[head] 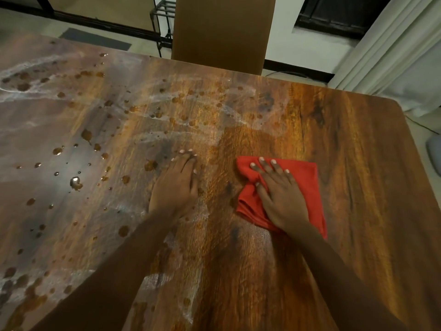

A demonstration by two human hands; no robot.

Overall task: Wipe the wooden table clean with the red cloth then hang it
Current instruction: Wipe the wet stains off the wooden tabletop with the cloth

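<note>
The wooden table (pixel 358 163) fills most of the head view. Brown drops and whitish smears cover its left and middle parts; the right part looks dry and glossy. A folded red cloth (pixel 304 185) lies flat on the table right of centre. My right hand (pixel 279 194) presses down on the cloth, palm flat and fingers spread. My left hand (pixel 177 185) rests flat on the bare wood to the left of the cloth, fingers together, holding nothing.
A brown chair back (pixel 222 32) stands at the table's far edge. Behind it is a dark metal rack (pixel 162 25) on the floor. A white curtain (pixel 393 56) hangs at the far right. A dark mat (pixel 95 39) lies on the floor at the far left.
</note>
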